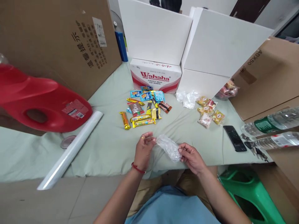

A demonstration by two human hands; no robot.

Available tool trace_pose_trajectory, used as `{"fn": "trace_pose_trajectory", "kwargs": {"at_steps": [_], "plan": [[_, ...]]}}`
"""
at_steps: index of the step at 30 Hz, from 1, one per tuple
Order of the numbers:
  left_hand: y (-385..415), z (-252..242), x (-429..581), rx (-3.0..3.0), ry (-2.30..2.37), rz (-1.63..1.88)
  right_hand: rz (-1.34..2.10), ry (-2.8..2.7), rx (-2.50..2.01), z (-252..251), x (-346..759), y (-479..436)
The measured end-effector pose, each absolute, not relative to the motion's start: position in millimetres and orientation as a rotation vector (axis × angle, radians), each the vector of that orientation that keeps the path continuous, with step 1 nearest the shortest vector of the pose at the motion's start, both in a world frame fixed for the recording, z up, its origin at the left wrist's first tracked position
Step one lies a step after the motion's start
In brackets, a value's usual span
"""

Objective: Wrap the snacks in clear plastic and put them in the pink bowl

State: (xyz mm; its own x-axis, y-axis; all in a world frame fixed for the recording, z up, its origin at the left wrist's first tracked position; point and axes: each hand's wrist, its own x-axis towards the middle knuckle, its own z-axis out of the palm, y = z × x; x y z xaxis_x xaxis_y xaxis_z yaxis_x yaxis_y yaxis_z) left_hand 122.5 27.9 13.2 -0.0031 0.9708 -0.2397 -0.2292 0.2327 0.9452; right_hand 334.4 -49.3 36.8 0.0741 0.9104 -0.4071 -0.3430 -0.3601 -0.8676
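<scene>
Both my hands hold a crumpled clear plastic bag (pixel 168 147) just above the pale green cloth (pixel 109 146). My left hand (pixel 143 150) pinches its left end; this hand has a ring and a red wrist string. My right hand (pixel 190 156) pinches the bag's right end. Beyond my hands lies a pile of snack bars and packets (pixel 146 107) in yellow, blue and brown wrappers. A second group of small yellow and pink snack packets (pixel 210 113) lies to the right of it.
A Wahaha carton (pixel 155 75) and white boxes (pixel 219 46) stand at the back. More crumpled plastic (pixel 188 99), a black phone (pixel 234 138), keys (pixel 254 148) and two water bottles (pixel 273 123) lie right. A red jug (pixel 39 99) and a film roll (pixel 70 151) lie left. A green stool (pixel 249 193) stands lower right.
</scene>
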Motion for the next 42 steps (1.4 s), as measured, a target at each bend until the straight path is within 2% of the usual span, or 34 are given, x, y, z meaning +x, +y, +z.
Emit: {"fn": "trace_pose_trajectory", "kwargs": {"at_steps": [3, 7, 10, 14, 22, 31, 38, 42], "plan": [[15.2, 15.3, 128.4, 0.940, 1.277, 1.189, 1.363, -0.564, -1.300, 28.6, 329.3, -52.3], [-5.6, 24.3, 144.8, 1.057, 1.153, 0.941, 1.187, -0.635, -1.346, 20.3, 324.6, -51.8], [-9.2, 32.0, 156.5, 1.112, 1.169, 0.929, 1.119, -0.785, -1.391, 19.2, 322.2, -52.9], [-1.7, 35.9, 166.2, 1.129, 1.224, 0.999, 1.132, -0.917, -1.413, 20.8, 318.9, -57.0], [10.4, 29.2, 175.0, 0.708, 1.205, 0.906, 1.224, -0.981, -1.388, 21.6, 310.3, -66.1], [6.4, 19.6, 178.6, 0.844, 1.191, 1.019, 1.381, -1.117, -1.361, 28.5, 326.7, -64.1], [3.2, 17.9, 177.8, 0.951, 1.196, 1.044, 1.381, -1.157, -1.419, 29.7, 337.2, -56.5], [0.0, 21.0, 177.2, 1.030, 1.208, 1.050, 1.177, -1.215, -1.509, 35.5, 331.1, -53.5]]}}
